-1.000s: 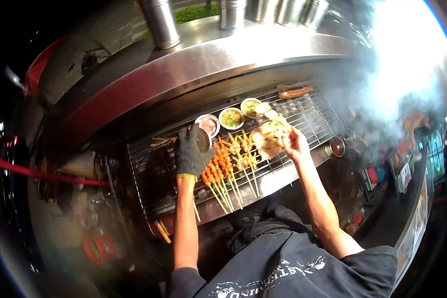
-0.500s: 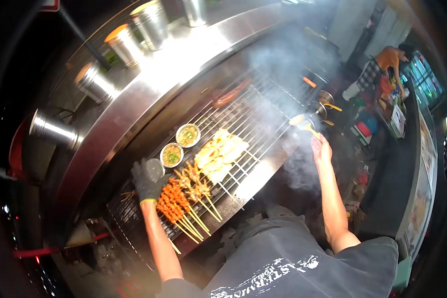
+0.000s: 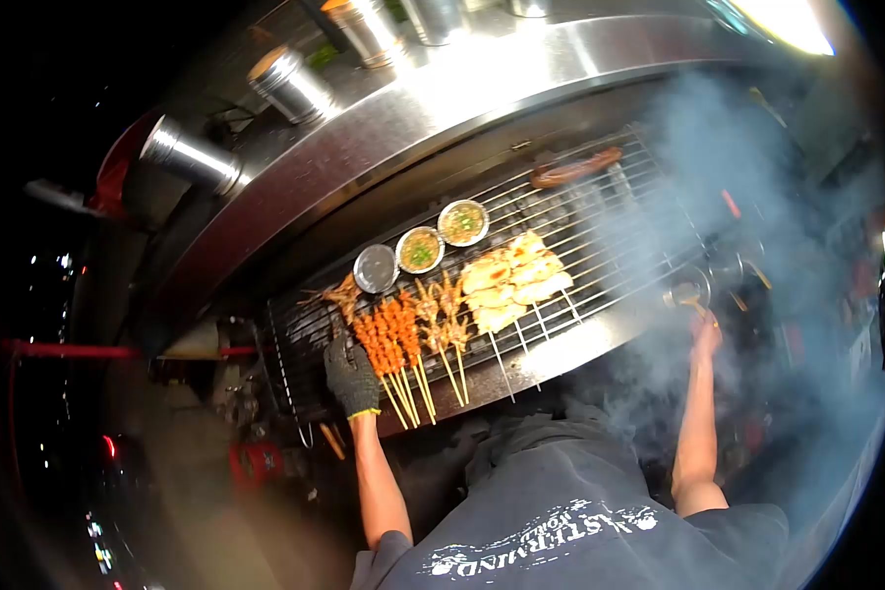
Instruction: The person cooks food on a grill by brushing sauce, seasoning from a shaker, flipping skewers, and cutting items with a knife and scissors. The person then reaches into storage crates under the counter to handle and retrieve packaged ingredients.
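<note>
My left hand (image 3: 350,376), in a dark grey knit glove, is low over the grill's left end. Its fingers look closed round the stick of a browned meat skewer (image 3: 344,295), though the glove hides the grip itself. Right beside it lie several red-orange meat skewers (image 3: 388,329), then paler brown skewers (image 3: 442,305). Flat pale-golden pieces on metal skewers (image 3: 513,280) are further right. Bare, my right hand (image 3: 705,336) is closed on a yellow-handled basting brush (image 3: 698,307), whose head is over a round metal pot (image 3: 686,287), blurred by smoke.
Three foil cups line the grill's back: one dark (image 3: 375,268), two with green-flecked contents (image 3: 421,250). A sausage (image 3: 575,168) lies at the back of the grate. Metal canisters (image 3: 290,84) stand on the curved steel ledge (image 3: 364,128). Thick smoke (image 3: 757,177) covers the right side.
My left hand has moved from the dark foil cup towards me, down to the skewer ends. My right hand still holds the brush, its head now lower, at the pot. The view has turned left.
</note>
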Demonstrator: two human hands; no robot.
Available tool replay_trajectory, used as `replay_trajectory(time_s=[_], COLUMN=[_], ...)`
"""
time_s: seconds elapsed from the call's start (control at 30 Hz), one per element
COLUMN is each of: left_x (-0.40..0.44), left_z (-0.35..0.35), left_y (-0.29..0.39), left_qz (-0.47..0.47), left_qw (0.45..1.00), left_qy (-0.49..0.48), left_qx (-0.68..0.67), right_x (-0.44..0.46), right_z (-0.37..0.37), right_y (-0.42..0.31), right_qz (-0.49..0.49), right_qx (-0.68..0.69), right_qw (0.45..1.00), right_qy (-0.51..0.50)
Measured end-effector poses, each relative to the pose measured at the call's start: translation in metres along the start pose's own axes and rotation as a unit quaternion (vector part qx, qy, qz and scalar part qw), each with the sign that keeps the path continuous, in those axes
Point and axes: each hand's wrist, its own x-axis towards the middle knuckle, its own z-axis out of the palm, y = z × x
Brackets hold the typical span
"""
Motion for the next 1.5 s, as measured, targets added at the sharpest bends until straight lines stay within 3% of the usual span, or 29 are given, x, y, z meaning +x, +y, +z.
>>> replay_trajectory(time_s=[0.03, 0.1, 0.17, 0.3, 0.43, 0.5, 0.53, 0.7, 0.8, 0.9, 1.0, 1.1, 1.17, 1.3, 1.37, 1.43, 1.5], left_x=[0.007, 0.029, 0.061, 0.126, 0.172, 0.192, 0.192, 0.209, 0.21, 0.206, 0.205, 0.189, 0.173, 0.156, 0.147, 0.143, 0.143], left_z=[-0.009, -0.007, -0.003, 0.015, 0.041, 0.05, 0.045, 0.031, 0.009, -0.027, -0.047, -0.024, -0.005, 0.004, 0.001, 0.003, -0.016], left_y=[0.004, -0.042, -0.076, -0.133, -0.172, -0.179, -0.171, -0.182, -0.185, -0.171, -0.178, -0.229, -0.236, -0.221, -0.202, -0.194, -0.165], left_qz=[-0.036, 0.004, 0.063, 0.098, 0.206, 0.249, 0.301, 0.404, 0.42, 0.38, 0.296, 0.287, 0.191, 0.156, 0.023, 0.07, 0.034], left_qw=[0.999, 0.998, 0.989, 0.977, 0.943, 0.877, 0.864, 0.815, 0.859, 0.854, 0.884, 0.92, 0.959, 0.939, 0.943, 0.945, 0.922], left_qy=[-0.026, -0.016, -0.037, -0.099, -0.164, -0.246, -0.202, -0.21, -0.168, -0.205, -0.227, -0.189, -0.195, -0.284, -0.32, -0.301, -0.384], left_qx=[0.017, 0.058, 0.126, 0.163, 0.203, 0.329, 0.35, 0.358, 0.239, 0.291, 0.281, 0.19, -0.082, -0.115, -0.085, -0.104, -0.045], right_x=[0.004, -0.005, -0.027, -0.082, -0.133, -0.159, -0.171, -0.225, -0.244, -0.259, -0.266, -0.264, -0.266, -0.272, -0.287, -0.29, -0.293], right_z=[-0.001, 0.003, 0.006, 0.003, -0.02, -0.031, -0.038, -0.052, -0.048, -0.033, -0.021, -0.014, -0.007, 0.005, 0.009, 0.006, -0.002], right_y=[0.004, 0.009, -0.004, -0.008, 0.01, 0.023, 0.03, 0.063, 0.078, 0.087, 0.094, 0.106, 0.107, 0.1, 0.092, 0.088, 0.088], right_qz=[0.017, 0.034, 0.108, 0.104, 0.123, 0.147, 0.153, 0.191, 0.207, 0.209, 0.208, 0.211, 0.22, 0.229, 0.169, 0.19, 0.178], right_qx=[0.014, 0.023, 0.044, 0.017, -0.039, -0.071, -0.074, -0.096, -0.107, -0.119, -0.144, -0.181, -0.186, -0.193, -0.203, -0.202, -0.184], right_qw=[1.0, 0.998, 0.993, 0.992, 0.99, 0.985, 0.984, 0.974, 0.971, 0.97, 0.967, 0.96, 0.957, 0.953, 0.963, 0.96, 0.965], right_qy=[-0.02, -0.048, 0.009, 0.071, 0.064, 0.053, 0.055, 0.071, 0.059, 0.04, 0.021, -0.019, -0.03, -0.053, -0.045, -0.044, -0.056])
